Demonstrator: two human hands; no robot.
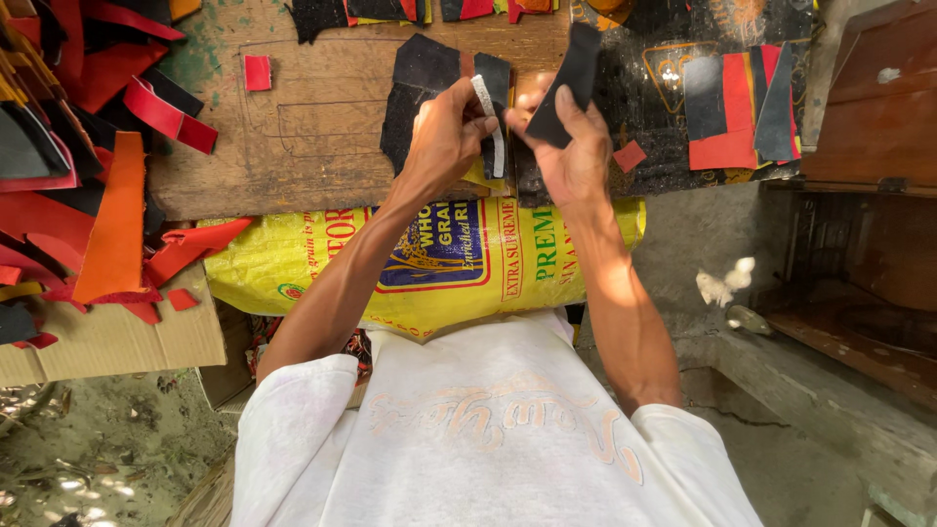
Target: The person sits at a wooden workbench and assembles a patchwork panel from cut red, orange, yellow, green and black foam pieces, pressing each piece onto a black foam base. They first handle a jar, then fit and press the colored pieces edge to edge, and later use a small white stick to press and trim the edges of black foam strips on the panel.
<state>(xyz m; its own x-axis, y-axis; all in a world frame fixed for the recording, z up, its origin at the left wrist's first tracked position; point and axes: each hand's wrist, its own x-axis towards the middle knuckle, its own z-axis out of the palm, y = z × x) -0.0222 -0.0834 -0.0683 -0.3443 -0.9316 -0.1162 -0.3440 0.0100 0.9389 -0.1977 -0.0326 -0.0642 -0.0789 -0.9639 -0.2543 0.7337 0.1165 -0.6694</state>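
left hand (pixel 449 132): fingers pinched together on a pale narrow strip (pixel 486 122) with a dark edge | right hand (pixel 576 146): thumb and fingers clamped on a black cut piece (pixel 566 83), held upright just right of the strip | below: wooden board (pixel 312 137) | near: yellow printed sack (pixel 439 259) | far left: red, orange and black scraps (pixel 107 176)

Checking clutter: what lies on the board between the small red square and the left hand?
Head view: only bare wooden board between the small red square and left hand, then a black piece by the hand.
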